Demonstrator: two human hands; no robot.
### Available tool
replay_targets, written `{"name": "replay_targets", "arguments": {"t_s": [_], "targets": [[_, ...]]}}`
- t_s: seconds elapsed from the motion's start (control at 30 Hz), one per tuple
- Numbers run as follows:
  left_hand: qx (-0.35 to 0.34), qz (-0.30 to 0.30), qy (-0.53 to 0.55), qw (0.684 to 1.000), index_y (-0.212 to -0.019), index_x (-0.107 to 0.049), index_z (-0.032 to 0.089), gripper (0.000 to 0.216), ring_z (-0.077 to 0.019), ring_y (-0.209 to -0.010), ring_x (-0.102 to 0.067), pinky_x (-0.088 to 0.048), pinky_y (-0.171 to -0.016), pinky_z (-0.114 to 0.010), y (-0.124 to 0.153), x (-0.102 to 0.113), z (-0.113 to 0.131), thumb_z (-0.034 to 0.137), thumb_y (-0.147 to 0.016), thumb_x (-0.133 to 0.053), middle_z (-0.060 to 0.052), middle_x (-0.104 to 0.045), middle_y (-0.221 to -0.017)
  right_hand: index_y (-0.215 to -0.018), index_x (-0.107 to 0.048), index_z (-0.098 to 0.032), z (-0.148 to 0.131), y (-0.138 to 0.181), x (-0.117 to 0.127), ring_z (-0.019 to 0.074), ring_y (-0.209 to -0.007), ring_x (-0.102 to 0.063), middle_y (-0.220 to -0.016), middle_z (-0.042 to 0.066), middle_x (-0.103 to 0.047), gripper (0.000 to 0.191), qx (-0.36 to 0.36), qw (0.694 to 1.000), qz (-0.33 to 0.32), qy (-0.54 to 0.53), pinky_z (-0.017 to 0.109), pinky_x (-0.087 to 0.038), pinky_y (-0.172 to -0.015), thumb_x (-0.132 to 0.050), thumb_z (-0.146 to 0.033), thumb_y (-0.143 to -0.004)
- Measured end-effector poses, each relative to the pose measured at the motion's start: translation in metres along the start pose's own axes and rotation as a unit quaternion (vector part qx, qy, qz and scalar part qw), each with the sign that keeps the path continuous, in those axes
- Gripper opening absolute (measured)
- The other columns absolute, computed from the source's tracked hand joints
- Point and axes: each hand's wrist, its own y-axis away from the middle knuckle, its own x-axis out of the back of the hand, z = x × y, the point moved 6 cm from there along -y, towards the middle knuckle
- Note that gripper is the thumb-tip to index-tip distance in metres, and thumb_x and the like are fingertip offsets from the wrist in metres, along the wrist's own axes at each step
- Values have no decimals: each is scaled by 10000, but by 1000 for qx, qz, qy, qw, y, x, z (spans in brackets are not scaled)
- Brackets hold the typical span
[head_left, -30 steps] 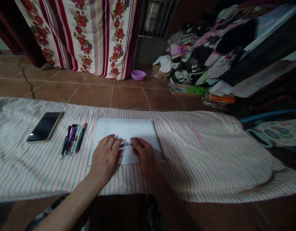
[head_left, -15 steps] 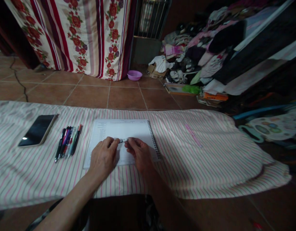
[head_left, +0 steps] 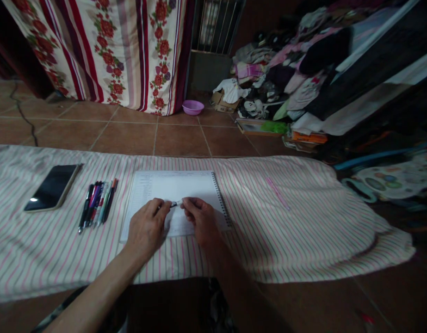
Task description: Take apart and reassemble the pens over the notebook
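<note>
My left hand and my right hand meet over a white spiral notebook that lies on a striped cloth. Between their fingertips they pinch a small pen, one hand on each end; only a short piece of it shows. Both hands have their fingers curled. The notebook's spiral runs down its right side. Left of the notebook lies a row of several pens, and further left a dark phone rests face up.
A pink pen lies on the cloth to the right. Beyond the cloth is brown tiled floor, a floral curtain, a purple bowl and a heap of clothes and boxes at the right.
The hands have drawn closer together on the pen, so less of it shows. The view has shifted slightly; the other things lie as before.
</note>
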Motion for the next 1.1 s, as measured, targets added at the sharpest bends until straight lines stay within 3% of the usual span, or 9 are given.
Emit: {"name": "replay_targets", "arguments": {"t_s": [0.27, 0.4, 0.6, 0.8, 0.97, 1.1], "targets": [[27, -23, 0, 999, -1060, -579, 143, 282, -176, -720, -567, -461, -578, -267, 0, 3, -3, 89, -820, -441, -59, -606, -884, -786, -688, -185, 2, 3, -2, 73, -587, -468, -676, -13, -594, 250, -41, 999, -9, -35, 187, -333, -495, -706, -352, -601], [26, -22, -1, 999, -1064, -573, 150, 277, -173, -718, -566, -463, -582, -269, 1, 2, -3, 102, -832, -430, -56, -606, -879, -735, -670, -173, 4, 3, -2, 85, -593, -477, -688, -1, -601, 283, -43, 999, -5, -21, 192, -330, -475, -717, -414, -595], [17, -22, 4, 1000, -1029, -583, 143, 277, -174, -703, -566, -461, -566, -269, 0, 4, 0, 87, -811, -421, -60, -608, -850, -645, -668, -160, -1, 2, -1, 77, -524, -435, -604, -9, -589, 199, -3, 1000, 9, 20, 217, -304, -475, -708, -350, -600], [20, -34, 2, 999, -1041, -565, 133, 288, -179, -697, -560, -470, -581, -284, 2, 2, 0, 90, -796, -421, -68, -602, -862, -723, -700, -189, -1, 3, -2, 85, -544, -447, -585, -26, -566, 181, -8, 1000, -7, 9, 214, -305, -483, -691, -311, -590], [17, -41, 0, 999, -1078, -550, 129, 327, -176, -686, -555, -462, -563, -277, 2, 0, 0, 78, -777, -434, -71, -603, -881, -857, -686, -213, 5, 3, 1, 96, -639, -529, -730, -8, -630, 272, -43, 999, -8, -9, 197, -365, -520, -700, -328, -611], [16, -32, -7, 999, -1099, -549, 131, 340, -172, -671, -557, -454, -546, -272, 3, 0, -2, 66, -788, -428, -70, -608, -878, -791, -654, -189, 7, 2, 3, 106, -675, -573, -747, 4, -648, 273, -48, 999, -1, -6, 196, -394, -530, -712, -397, -623]]}}
